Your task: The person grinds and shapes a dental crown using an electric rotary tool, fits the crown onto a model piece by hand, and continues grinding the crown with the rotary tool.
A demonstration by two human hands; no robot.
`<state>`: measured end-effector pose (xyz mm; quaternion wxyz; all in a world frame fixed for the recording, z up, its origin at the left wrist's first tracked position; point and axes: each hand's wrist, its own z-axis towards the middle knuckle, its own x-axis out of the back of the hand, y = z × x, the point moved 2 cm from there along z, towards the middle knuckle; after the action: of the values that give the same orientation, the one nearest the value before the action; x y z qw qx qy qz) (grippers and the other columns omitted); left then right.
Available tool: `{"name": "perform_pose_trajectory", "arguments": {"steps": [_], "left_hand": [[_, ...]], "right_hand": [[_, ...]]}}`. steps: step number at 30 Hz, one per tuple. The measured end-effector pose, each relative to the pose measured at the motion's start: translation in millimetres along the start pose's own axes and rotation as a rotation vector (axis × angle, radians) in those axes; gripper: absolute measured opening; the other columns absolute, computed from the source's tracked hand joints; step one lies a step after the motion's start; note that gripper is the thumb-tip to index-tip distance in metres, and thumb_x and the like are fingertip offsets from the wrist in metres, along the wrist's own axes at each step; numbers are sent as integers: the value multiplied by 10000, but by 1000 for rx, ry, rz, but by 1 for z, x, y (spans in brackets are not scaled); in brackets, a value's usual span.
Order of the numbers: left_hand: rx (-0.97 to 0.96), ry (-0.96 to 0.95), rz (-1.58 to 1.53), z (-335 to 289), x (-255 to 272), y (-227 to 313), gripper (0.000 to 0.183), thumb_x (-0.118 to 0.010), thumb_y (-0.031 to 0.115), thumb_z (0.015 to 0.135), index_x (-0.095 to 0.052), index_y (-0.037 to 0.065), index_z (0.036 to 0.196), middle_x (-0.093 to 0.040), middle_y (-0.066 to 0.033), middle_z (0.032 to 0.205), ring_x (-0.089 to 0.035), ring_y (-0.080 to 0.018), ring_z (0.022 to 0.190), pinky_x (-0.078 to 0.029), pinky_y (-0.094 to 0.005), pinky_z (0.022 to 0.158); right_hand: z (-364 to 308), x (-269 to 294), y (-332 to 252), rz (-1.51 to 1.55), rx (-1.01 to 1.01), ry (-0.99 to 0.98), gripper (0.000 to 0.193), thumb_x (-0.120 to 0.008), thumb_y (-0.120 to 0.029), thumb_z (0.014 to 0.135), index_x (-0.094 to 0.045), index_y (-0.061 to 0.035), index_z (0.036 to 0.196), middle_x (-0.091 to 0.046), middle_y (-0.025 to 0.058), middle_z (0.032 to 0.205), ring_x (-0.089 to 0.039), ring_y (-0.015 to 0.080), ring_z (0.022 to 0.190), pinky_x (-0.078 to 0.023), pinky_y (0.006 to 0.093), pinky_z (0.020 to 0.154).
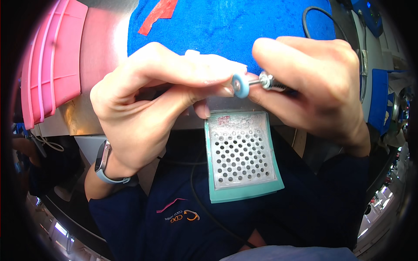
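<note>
In my right hand (315, 82) is a rotary handpiece (271, 81), its metal nose pointing left. A thin shank at its tip carries a light-blue polishing wheel (241, 85). My left hand (135, 95) is closed in a pinch, with thumb and forefinger tips right against the wheel's left side. Whatever those fingers hold is hidden. A small whitish bit (192, 52) shows above the left fingers; I cannot tell what it is. Below both hands lies a perforated metal plate (241, 150) in a green frame (244, 195).
A blue towel (217, 26) covers the far bench, with a red strip (159, 15) on it. A pink ribbed tray (56, 61) stands at left. At right are a dark cable (307, 21), a blue bin (379, 100) and a blue device (368, 15).
</note>
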<state>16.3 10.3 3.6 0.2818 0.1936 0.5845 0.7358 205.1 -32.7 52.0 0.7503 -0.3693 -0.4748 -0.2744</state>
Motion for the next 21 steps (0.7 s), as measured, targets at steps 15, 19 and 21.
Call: {"name": "perform_pose_trajectory", "arguments": {"steps": [15,19,21], "left_hand": [[-41,-64,19,2,-1,0,102,-582,-79,883,-538,0,929,-670,-249,916,-636,-169,627,-539,-254,523],[-32,-74,19,2,0,0,108,-581,-83,882,-534,5,924,-670,-251,928,-647,-178,653,-544,-254,526],[-29,-73,30,2,1,0,113,-581,-87,880,-532,7,921,-669,-257,944,-651,-181,662,-546,-256,528]], "right_hand": [[-1,2,9,64,9,96,259,-798,-84,651,-607,2,804,-525,78,590,-518,195,460,-378,298,415],[5,4,1,14,-40,-36,254,-783,-62,639,-612,4,814,-534,81,597,-530,199,465,-384,300,416],[5,2,0,-24,-67,-85,255,-775,-50,627,-613,3,817,-535,82,598,-534,204,467,-385,304,416]]}}
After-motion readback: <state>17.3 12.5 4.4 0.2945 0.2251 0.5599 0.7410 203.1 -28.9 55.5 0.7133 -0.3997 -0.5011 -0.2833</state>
